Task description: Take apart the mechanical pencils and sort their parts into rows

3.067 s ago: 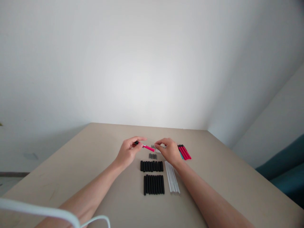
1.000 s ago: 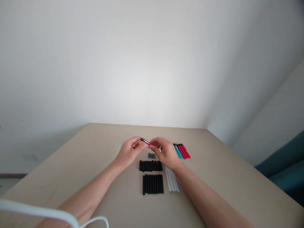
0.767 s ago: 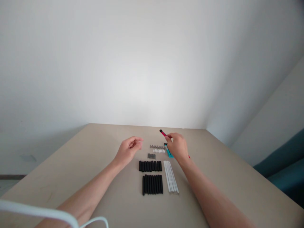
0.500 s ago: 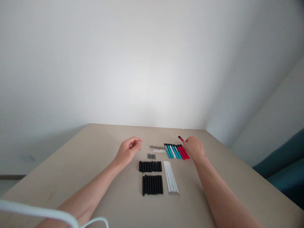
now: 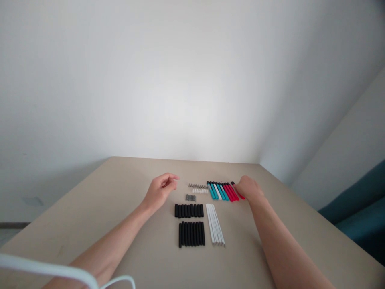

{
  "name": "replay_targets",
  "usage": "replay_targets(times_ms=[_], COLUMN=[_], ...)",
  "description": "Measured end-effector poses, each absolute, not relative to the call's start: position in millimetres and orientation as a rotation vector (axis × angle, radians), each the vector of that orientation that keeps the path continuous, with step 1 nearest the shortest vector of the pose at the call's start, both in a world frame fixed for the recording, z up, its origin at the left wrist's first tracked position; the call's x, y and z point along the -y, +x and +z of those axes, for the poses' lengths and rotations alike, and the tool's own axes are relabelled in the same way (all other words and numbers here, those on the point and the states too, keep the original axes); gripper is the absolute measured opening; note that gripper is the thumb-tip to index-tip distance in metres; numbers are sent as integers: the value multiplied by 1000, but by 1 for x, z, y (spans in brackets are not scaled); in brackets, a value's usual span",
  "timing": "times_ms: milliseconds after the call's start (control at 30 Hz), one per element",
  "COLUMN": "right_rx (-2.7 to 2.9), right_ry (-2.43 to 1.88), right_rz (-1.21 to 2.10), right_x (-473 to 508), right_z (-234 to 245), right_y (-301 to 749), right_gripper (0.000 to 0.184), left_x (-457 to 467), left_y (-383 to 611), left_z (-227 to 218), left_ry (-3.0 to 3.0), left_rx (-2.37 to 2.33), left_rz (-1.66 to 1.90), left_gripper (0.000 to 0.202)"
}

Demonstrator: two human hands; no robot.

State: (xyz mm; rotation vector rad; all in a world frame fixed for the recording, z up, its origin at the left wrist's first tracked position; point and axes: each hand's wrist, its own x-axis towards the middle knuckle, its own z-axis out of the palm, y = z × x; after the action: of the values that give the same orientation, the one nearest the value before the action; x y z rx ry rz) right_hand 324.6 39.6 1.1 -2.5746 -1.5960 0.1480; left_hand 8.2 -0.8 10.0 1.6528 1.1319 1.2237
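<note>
Plainly, two bare hands were over the beige desk (image 5: 105, 208). The right hand (image 5: 250, 190) lay at the far right, at the right end of a row of capped pens (image 5: 221, 191). Its fingers were over the outermost red pen with a black cap (image 5: 234, 186). Whether the grip was clamped on that pen or only resting against it could not be told. The row showed three colours: about three teal, one white and four red, though the pens sat too tight for a sure count.

The left hand (image 5: 159, 192) hovered left of the row, well apart from it. Its grip was loosely apart, with the fingers curled and nothing in it.

Between the hands lay a line of small metal springs (image 5: 197, 186). Just nearer was a line of tiny white pieces (image 5: 200, 191), and nearer again a small cluster of grey pieces (image 5: 190, 197). Nearer than these were two rows of black tubes, a far row (image 5: 189, 210) and a near row (image 5: 191, 234), with roughly nine or ten in each. Just right of them lay thin white rods (image 5: 214, 224), about seven, side by side.
</note>
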Motion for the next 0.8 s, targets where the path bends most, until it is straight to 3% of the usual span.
replay_targets(times_ms=[800], right_rx=[1684], right_ry=[-2523], right_rz=[176], right_x=[-39], right_z=[-1], right_y=[317], right_gripper=[33], left_x=[-1], left_y=[7], left_z=[9], left_ry=[1648], left_rx=[-1128], left_rz=[1229], left_gripper=[23])
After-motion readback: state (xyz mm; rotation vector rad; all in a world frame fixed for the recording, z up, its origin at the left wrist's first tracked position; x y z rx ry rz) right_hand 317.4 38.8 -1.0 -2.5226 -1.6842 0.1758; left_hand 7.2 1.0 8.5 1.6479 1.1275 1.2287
